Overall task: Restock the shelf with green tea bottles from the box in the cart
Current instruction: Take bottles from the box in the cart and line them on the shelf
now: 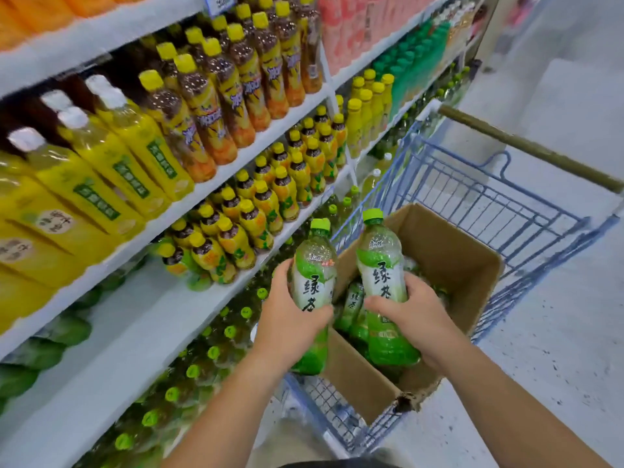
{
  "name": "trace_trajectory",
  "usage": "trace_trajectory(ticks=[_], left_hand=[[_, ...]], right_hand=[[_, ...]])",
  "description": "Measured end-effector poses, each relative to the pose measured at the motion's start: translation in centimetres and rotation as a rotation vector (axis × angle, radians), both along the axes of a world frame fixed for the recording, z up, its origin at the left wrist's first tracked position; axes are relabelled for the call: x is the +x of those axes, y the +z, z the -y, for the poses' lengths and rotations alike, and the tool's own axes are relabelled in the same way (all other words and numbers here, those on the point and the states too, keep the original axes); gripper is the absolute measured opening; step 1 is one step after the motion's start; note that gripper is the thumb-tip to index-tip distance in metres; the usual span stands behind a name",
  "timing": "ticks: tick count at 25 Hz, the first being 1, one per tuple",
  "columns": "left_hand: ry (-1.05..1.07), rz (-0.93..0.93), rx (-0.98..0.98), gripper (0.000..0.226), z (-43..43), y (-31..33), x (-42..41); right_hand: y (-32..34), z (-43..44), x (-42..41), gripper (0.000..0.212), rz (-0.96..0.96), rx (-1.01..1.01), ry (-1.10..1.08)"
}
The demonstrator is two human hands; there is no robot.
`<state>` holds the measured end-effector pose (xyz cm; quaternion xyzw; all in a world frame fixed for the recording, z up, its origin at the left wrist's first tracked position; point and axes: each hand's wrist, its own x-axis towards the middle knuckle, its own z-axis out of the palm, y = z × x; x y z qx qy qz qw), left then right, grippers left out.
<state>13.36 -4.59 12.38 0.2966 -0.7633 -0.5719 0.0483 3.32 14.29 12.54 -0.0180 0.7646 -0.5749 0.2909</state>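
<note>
- A person's 2 bare hands each hold 1 green tea bottle above a cardboard box point(466, 261) that sits in a blue wire cart point(506, 204).
- The left hand point(287, 319) has its fingers point(317, 314) wrapped round the middle of the left bottle point(312, 275), held over the box's near-left edge, close to the shelf point(141, 319).
- The right hand point(415, 319) grasps the right bottle point(380, 261) round its label, directly over the open box.
- Both bottles are nearly upright, green caps on top.
- Handling, as a judgement: each looks full, so fairly weighty for 1 hand; thin plastic walls would give a little under a squeeze; the glossy label may be slippery. The middle of the body, where the hands sit, seems the safest hold.
- Count: 2 bottles in hand, 1 box, 1 cart. At least 2 more bottles point(353, 305) show inside the box; the rest are hidden.
- Many green-capped bottles point(209, 349) already stand on the lowest shelf.
</note>
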Motion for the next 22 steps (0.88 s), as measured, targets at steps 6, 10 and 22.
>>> trace_trajectory(ticks=[6,10,22], left_hand=[[0.395,0.038,-0.089,0.031,-0.2,0.3,9.2],[0.561,0.058,-0.110,0.033,1.2,0.7,15.0],[0.830,0.042,-0.116,0.040,11.9,-0.8,29.5]], right_hand=[[0.7,4.3,3.5,0.039,-0.086,-0.015,0.315],[0.6,8.3,7.3,0.036,-0.114,-0.038,0.487],[-1.8,22.3,21.4,0.042,-0.088,-0.018,0.645]])
